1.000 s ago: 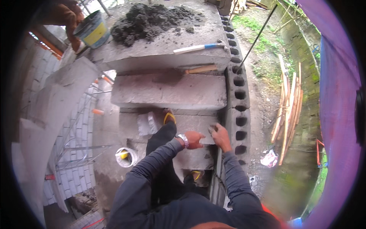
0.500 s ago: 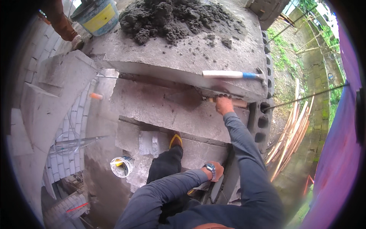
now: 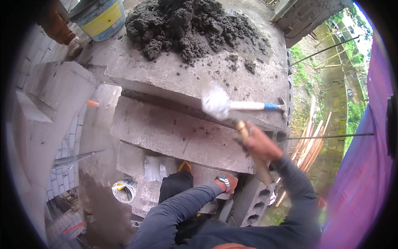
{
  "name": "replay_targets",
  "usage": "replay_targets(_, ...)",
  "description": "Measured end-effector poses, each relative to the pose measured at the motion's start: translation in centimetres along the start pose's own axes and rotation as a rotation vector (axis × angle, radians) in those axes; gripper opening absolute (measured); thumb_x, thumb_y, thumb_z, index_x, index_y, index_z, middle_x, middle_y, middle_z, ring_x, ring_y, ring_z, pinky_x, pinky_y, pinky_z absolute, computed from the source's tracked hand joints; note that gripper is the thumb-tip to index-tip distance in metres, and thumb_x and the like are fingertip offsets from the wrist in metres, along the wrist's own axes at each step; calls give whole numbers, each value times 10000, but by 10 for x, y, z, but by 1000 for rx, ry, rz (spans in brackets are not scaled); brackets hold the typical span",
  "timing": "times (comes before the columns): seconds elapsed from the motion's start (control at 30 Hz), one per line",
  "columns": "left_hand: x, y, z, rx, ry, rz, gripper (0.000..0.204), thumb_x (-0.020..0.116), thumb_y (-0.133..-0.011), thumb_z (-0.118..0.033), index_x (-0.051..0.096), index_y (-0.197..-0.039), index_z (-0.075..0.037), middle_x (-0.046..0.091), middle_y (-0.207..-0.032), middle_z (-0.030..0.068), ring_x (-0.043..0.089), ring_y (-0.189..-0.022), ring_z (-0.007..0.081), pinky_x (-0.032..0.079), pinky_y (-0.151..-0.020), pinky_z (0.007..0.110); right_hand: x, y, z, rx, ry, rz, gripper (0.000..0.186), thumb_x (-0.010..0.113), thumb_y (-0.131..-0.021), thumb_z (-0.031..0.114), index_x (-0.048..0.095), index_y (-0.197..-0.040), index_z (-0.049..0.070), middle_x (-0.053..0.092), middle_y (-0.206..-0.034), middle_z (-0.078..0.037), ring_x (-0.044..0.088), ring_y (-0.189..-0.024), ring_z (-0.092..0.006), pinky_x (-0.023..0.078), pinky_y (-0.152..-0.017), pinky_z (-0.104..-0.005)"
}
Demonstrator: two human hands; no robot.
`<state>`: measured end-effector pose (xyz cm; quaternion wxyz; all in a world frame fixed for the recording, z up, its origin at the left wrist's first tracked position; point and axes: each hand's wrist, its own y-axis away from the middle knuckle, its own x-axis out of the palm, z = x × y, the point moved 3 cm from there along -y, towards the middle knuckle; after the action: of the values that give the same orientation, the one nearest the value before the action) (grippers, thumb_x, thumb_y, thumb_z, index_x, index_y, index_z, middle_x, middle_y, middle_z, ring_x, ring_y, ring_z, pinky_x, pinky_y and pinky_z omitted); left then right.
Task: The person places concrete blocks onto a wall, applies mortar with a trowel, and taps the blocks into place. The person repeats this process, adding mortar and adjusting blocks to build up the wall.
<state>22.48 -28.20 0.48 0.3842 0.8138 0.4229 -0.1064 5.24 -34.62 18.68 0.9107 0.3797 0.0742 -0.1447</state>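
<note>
My right hand (image 3: 259,143) grips a trowel (image 3: 241,129) by its wooden handle, its blurred blade raised over the middle step (image 3: 174,137) and the edge of the upper slab (image 3: 112,54). A hammer (image 3: 253,106) with a white and blue handle lies at that slab's front edge, behind the trowel. Dark mortar (image 3: 178,33) is heaped on the slab. My left hand (image 3: 228,182), with a metal watch on its wrist, is low by the step edge beside hollow concrete blocks (image 3: 253,203); its fingers are mostly hidden.
A bucket (image 3: 99,23) stands at upper left near another person's leg (image 3: 58,29). A small pail (image 3: 123,191) is at lower left. Steel bars (image 3: 331,136) stick out at right, beside wood strips (image 3: 311,141) and purple sheeting (image 3: 356,170). My sandalled foot (image 3: 185,166) is on the lower step.
My right hand reached forward to the wooden handle lying on the middle step and has now lifted the trowel. My left hand moved down and right, then stayed low by the blocks.
</note>
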Motion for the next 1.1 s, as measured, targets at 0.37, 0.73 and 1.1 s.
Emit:
replay_targets(0.37, -45, 9, 73, -50, 111, -36, 401, 743, -845, -324, 679, -1111, -32, 720, -1062, 231, 709, -1009, 405, 574, -845, 508, -121, -287, 124, -59, 605, -374, 336, 523, -951, 223, 671, -919, -77, 719, -815, -176, 708, -685, -265, 577, -563, -407)
replay_targets(0.73, -49, 0, 67, -6, 119, -67, 357, 731, -820, -309, 720, -1064, -48, 735, -1062, 216, 718, -999, 401, 580, -841, 512, -141, -308, 145, -203, 176, -495, 322, 689, -930, 232, 680, -931, -90, 668, -762, -157, 668, -629, -232, 565, -600, -383)
replay_targets(1.1, -54, -15, 22, 43, 92, -152, 290, 722, -828, -252, 775, -1035, -55, 755, -1033, 213, 733, -1013, 375, 589, -865, 484, -107, -258, 129, -211, 996, -752, 331, 577, -926, 113, 559, -1207, -62, 686, -1066, -227, 723, -862, -357, 586, -841, -459)
